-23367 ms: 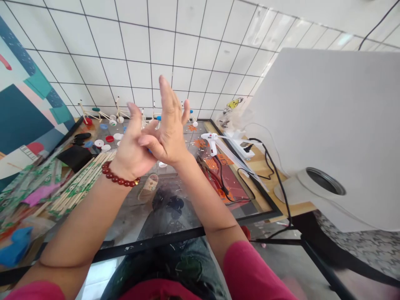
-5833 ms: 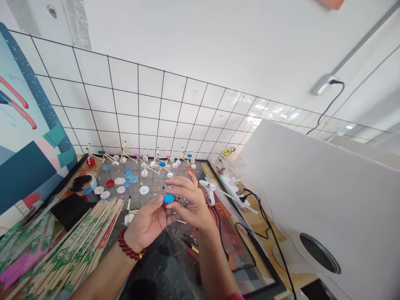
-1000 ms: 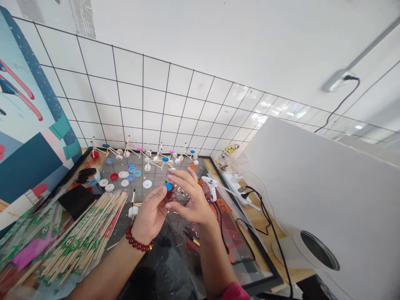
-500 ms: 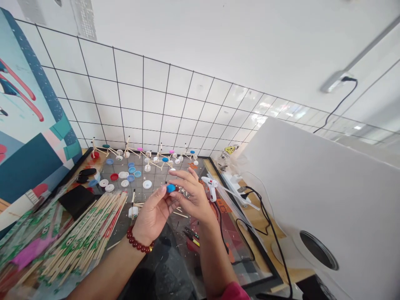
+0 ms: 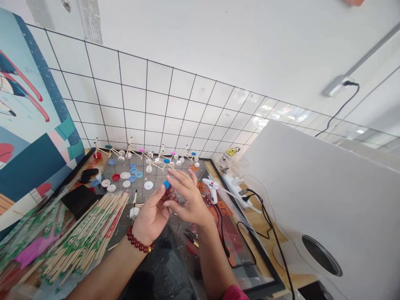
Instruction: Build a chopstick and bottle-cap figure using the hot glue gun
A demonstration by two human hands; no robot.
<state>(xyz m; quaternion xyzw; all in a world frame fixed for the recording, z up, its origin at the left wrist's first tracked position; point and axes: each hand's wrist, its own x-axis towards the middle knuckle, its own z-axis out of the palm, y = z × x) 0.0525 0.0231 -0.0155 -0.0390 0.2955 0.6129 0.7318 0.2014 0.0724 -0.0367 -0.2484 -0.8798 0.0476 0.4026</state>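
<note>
My left hand [image 5: 150,214], with a red bead bracelet on its wrist, pinches a small blue bottle cap [image 5: 166,184] between thumb and fingers above the table. My right hand [image 5: 187,199] is right beside it, its fingers spread and its fingertips touching the cap. A white glue gun [image 5: 211,189] lies just right of my hands. A short stick stuck into a white cap [image 5: 133,207] stands to the left of my left hand.
Loose bottle caps [image 5: 123,178] and stick-and-cap models [image 5: 158,159] line the back of the glass table [image 5: 175,266]. Wrapped chopsticks [image 5: 78,237] pile at the left. A black cable [image 5: 250,233] and a big white board [image 5: 328,200] are at the right.
The blue cap has turned on edge between my fingers and my hands have risen a little. The camera has tilted slightly.
</note>
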